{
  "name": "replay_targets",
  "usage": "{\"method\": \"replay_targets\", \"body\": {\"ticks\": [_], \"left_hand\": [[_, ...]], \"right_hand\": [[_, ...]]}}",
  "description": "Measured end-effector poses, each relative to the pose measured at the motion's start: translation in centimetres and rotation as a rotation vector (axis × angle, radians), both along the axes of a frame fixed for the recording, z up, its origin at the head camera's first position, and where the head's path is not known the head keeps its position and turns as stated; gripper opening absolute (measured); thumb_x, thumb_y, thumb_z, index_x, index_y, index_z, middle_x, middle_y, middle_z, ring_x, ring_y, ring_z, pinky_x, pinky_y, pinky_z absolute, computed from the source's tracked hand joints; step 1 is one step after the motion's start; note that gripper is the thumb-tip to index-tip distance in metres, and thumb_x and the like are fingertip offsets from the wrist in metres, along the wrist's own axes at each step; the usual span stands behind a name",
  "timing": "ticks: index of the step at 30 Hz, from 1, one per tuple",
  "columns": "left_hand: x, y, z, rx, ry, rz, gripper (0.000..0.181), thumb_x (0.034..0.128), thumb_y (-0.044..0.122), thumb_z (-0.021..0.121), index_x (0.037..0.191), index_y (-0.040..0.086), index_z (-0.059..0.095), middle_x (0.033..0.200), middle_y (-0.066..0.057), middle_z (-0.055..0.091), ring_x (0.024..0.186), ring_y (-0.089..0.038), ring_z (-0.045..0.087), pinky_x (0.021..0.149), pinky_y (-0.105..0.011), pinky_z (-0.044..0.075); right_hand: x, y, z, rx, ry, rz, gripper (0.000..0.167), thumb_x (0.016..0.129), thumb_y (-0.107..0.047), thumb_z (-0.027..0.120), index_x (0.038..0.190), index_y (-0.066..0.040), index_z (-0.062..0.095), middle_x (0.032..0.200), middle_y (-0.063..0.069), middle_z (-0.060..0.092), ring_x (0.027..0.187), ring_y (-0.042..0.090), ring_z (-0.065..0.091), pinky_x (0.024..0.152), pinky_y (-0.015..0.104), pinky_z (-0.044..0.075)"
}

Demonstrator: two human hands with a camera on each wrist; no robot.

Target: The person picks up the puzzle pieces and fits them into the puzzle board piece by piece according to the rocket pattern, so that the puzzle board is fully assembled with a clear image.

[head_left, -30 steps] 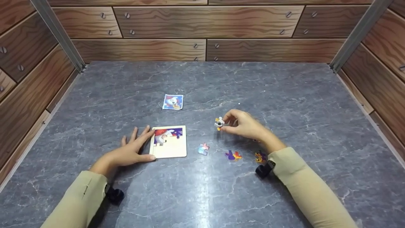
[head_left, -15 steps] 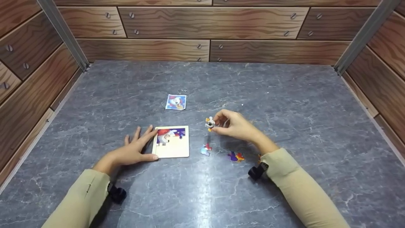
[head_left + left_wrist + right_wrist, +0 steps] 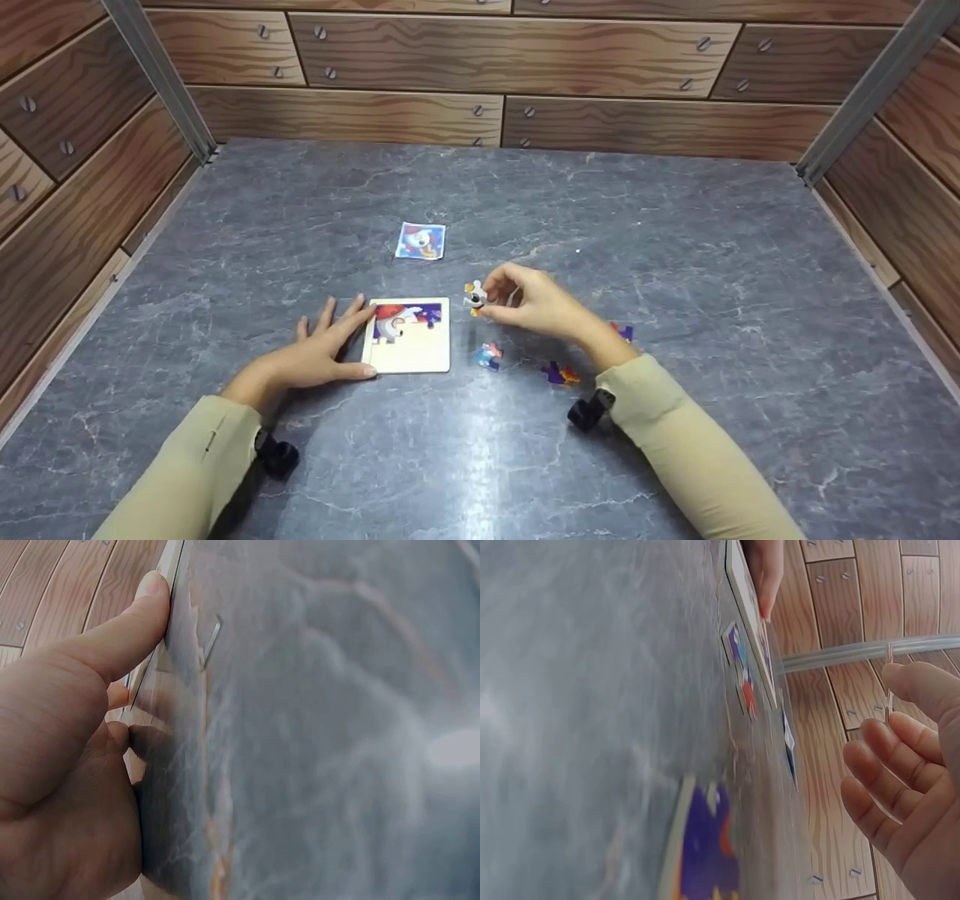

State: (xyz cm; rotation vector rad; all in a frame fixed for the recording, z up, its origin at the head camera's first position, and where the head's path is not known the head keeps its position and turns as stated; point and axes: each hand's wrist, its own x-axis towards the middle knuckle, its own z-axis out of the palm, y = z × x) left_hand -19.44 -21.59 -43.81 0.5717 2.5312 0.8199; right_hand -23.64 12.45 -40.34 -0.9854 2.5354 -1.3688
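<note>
A pale square puzzle board (image 3: 412, 352) lies on the table, with several pieces fitted along its top and left. My left hand (image 3: 315, 356) rests at its left edge, fingers spread, with the fingertips and thumb touching the frame. To the right of the board, above the table, my right hand (image 3: 536, 304) pinches a white, black and orange puzzle piece (image 3: 475, 298) between thumb and fingers. In the right wrist view that piece (image 3: 889, 701) shows edge-on. A light blue and pink piece (image 3: 489, 355) lies beside the board, and a purple and orange piece (image 3: 560, 373) lies farther right.
A small picture card (image 3: 421, 241) of a white character in a red hat lies behind the board. Another purple and red piece (image 3: 622, 331) is partly hidden behind the right wrist. Wood-patterned walls (image 3: 397, 52) border the grey marbled table (image 3: 712, 247).
My right hand has moved left toward the board, carrying the pinched piece. My left hand stays at the board's left edge. The view has shifted slightly.
</note>
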Motion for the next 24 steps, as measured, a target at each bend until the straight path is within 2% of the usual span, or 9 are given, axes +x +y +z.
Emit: {"method": "replay_targets", "body": {"ticks": [8,19,24], "left_hand": [[0.0,0.0,0.0,-0.006,0.009,0.000,0.092,0.0823,0.055,0.061,0.151,0.023,0.009,0.155,-0.005,-0.010,0.134,-0.034,-0.026,0.097,-0.061,-0.021],[0.0,0.1,0.1,-0.019,0.014,0.001,0.092,0.0824,0.055,0.061,0.151,0.023,0.009,0.155,-0.006,-0.008,0.134,-0.035,-0.025,0.097,-0.062,-0.021],[0.0,0.1,0.1,-0.019,0.013,0.003,0.092,0.0822,0.055,0.061,0.151,0.022,0.010,0.155,-0.006,-0.008,0.134,-0.035,-0.025,0.097,-0.062,-0.021]], "right_hand": [[-0.1,-1.4,-0.2,-0.019,0.006,0.045,0.028,0.080,-0.017,0.074,0.098,-0.001,0.060,0.089,0.010,0.063,0.078,0.019,0.058,0.068,0.030,0.051],[0.0,-3.9,-0.5,0.004,0.032,0.087,0.023,0.080,-0.013,0.073,0.096,-0.002,0.059,0.085,0.007,0.062,0.075,0.012,0.057,0.067,0.027,0.052],[-0.1,-4.8,-0.8,0.004,0.004,0.089,0.022,0.080,-0.012,0.072,0.096,-0.003,0.059,0.085,0.005,0.062,0.075,0.012,0.057,0.068,0.026,0.051]]}}
